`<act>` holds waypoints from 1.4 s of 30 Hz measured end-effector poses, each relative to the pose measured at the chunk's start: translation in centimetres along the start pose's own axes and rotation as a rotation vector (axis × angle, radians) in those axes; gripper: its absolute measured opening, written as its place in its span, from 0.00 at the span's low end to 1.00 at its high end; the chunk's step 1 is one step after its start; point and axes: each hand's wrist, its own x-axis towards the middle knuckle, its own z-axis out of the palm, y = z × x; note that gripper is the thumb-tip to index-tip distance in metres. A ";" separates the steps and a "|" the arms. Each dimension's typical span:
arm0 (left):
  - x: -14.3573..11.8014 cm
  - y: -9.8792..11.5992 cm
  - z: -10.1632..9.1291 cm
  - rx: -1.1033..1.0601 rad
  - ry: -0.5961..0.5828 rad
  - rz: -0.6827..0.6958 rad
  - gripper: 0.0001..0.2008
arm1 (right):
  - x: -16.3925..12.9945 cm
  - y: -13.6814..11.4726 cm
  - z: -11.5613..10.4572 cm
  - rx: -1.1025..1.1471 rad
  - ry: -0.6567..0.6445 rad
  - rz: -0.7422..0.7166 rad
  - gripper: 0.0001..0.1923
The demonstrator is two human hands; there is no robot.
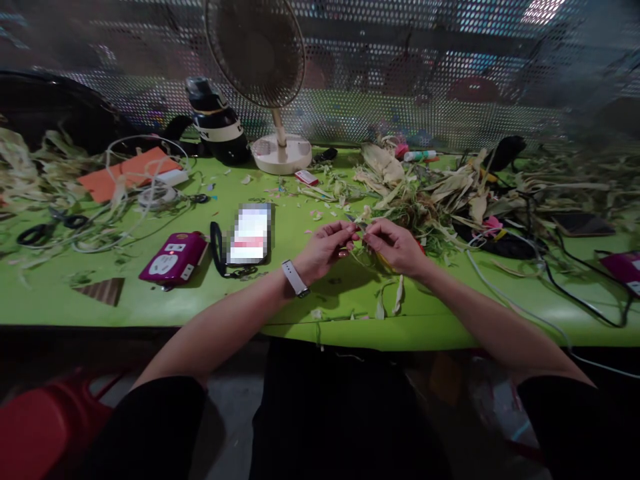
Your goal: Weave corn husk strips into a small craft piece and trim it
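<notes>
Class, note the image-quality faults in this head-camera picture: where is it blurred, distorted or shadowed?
Head view: the phone screen is pixelated out; the green table edge bows from wide-angle distortion; both hands, left hand and right hand, cast soft shadows; the mesh background is hazy.

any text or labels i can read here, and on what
None can be read.
Phone: screen blurred out.
Magenta power strip: white panel with a small red mark, no legible print.
Small red and white packet by the fan base: print too small.
Black bottle: white band, lettering too blurred.
Marker: label too small.
Both hands pinch a thin husk strip, which bears no text.
</notes>
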 end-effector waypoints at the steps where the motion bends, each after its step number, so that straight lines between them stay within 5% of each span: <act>1: 0.0 -0.1 0.1 0.041 0.016 0.019 0.07 | -0.1 -0.2 0.0 -0.016 0.015 -0.015 0.14; 8: -0.3 -0.5 0.5 0.376 0.071 0.181 0.08 | -0.3 -1.4 0.5 -0.161 0.116 -0.033 0.14; 15: 0.6 -1.2 -0.6 0.628 0.115 0.321 0.05 | -0.6 -0.1 2.1 -0.791 0.019 -0.216 0.14; 19: 0.8 -1.5 -1.0 0.816 0.082 0.398 0.06 | 0.0 0.2 1.6 -0.930 0.023 -0.308 0.15; 23: 0.5 -1.1 -0.8 0.996 0.032 0.451 0.05 | 0.9 0.3 -0.1 -0.820 0.105 -0.221 0.12; 28: -0.1 -0.8 -0.5 1.238 -0.001 0.505 0.05 | 1.3 0.6 -1.4 -0.410 0.054 0.012 0.11; 35: 0.1 -0.7 -0.6 1.212 -0.158 0.465 0.05 | 1.0 -0.2 -1.2 -0.130 0.073 0.164 0.14; 42: 0.1 -0.4 -0.9 1.294 -0.193 0.771 0.03 | 1.4 0.4 -0.5 0.211 0.138 0.411 0.23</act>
